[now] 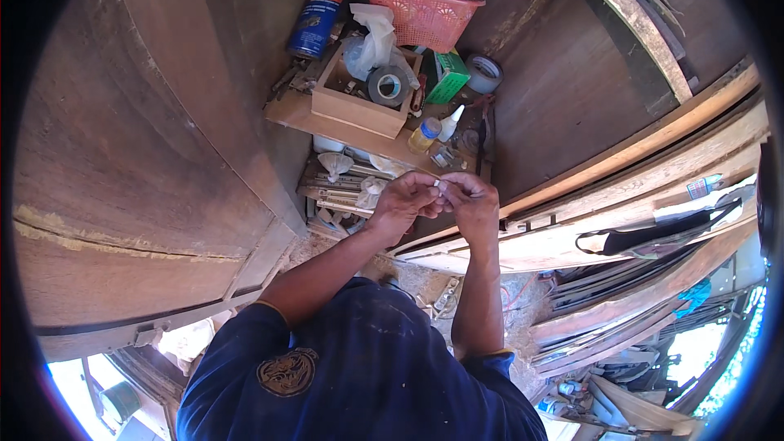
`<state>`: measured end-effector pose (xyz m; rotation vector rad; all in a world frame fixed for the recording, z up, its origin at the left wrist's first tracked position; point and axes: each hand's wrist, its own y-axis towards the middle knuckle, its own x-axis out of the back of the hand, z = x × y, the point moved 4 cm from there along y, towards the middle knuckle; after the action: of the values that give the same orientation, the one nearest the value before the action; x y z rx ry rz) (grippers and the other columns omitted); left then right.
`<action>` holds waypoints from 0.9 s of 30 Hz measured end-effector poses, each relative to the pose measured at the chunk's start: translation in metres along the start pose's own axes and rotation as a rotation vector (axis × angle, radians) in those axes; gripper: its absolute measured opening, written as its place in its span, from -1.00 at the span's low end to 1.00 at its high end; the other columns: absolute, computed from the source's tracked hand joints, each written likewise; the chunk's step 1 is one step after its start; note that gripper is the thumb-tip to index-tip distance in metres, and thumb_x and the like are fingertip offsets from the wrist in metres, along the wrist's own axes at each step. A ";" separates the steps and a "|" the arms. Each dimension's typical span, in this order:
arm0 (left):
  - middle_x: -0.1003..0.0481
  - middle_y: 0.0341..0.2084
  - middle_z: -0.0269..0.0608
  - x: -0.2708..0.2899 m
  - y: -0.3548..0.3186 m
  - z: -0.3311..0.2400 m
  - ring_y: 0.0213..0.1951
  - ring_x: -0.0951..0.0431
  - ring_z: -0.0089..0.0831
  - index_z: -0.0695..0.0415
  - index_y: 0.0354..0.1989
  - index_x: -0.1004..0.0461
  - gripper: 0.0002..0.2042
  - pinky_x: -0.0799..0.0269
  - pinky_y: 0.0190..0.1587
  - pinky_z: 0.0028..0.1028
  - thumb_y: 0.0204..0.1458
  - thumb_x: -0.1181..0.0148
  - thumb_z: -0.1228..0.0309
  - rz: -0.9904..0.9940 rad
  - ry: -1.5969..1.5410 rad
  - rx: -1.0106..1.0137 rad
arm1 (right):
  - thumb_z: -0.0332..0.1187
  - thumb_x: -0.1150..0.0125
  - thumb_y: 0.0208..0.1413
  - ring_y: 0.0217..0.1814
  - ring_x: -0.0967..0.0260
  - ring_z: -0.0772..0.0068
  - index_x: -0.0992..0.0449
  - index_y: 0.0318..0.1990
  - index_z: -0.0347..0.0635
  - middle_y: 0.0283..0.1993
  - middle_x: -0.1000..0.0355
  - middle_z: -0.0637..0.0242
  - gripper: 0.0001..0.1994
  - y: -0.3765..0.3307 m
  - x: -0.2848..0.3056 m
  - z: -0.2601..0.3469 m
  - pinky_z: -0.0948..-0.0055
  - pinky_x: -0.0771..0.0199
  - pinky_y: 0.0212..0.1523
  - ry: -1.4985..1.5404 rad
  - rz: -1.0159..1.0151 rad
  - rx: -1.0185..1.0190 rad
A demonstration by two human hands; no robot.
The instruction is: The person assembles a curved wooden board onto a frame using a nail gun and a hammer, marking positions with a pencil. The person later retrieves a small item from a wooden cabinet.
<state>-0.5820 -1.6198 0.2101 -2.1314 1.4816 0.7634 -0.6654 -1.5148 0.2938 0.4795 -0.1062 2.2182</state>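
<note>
A small pale object (438, 185) is pinched between the fingertips of both hands, which are brought together just below the wooden box (359, 98). The left hand (404, 202) is curled, with its fingers closed on the object from the left. The right hand (474, 200) meets it from the right, its thumb and first finger also pressed on the same piece. What kind of thing the object is cannot be told, because it is very small.

Inside the wooden box a roll of grey tape (389, 85) and a crumpled clear plastic bag (371, 41) are seen. Above the box a red plastic basket (425, 15) filled with papers is placed, and to the upper left of the box a blue spray can (322, 10) is leaned. Just to the right of the box a green carton (447, 77) and another tape roll (485, 73) are found. Below the box at its right corner, 2 small bottles (433, 131) are standing, close above the hands.
</note>
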 end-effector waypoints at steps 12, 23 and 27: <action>-0.53 -0.46 -0.32 0.007 -0.012 0.002 -0.47 -0.54 -0.58 0.15 -0.09 -0.43 -0.79 -0.42 -0.48 -0.61 0.23 -0.27 0.34 -0.127 -0.054 0.040 | -0.29 -0.28 0.11 -0.19 -0.59 -0.06 -0.69 -0.14 -0.11 -0.16 -0.61 0.04 -0.79 0.071 0.013 -0.014 0.08 -0.58 -0.07 -0.846 -0.197 0.319; -0.51 -0.35 -0.32 0.024 -0.023 -0.015 -0.37 -0.55 -0.56 0.23 0.10 -0.42 -0.70 -0.50 -0.34 -0.54 0.22 -0.23 0.47 -0.160 -0.028 0.014 | -0.25 -0.27 0.06 -0.05 -0.57 -0.07 -0.71 -0.23 0.01 -0.16 -0.61 0.02 -0.83 0.084 0.005 -0.014 0.05 -0.57 0.01 -0.911 -0.093 0.030; -0.49 -0.30 -0.33 0.027 -0.021 -0.015 -0.32 -0.57 -0.53 0.23 0.17 -0.42 -0.67 -0.54 -0.24 -0.51 0.23 -0.21 0.52 -0.124 -0.024 0.077 | -0.25 -0.27 0.06 -0.06 -0.57 -0.07 -0.71 -0.22 0.00 -0.15 -0.61 0.04 -0.82 0.081 0.005 -0.005 0.04 -0.57 0.01 -0.967 -0.091 0.034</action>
<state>-0.5519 -1.6410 0.2044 -2.1263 1.3315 0.6742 -0.7312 -1.5615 0.2981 1.4994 -0.5358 1.7197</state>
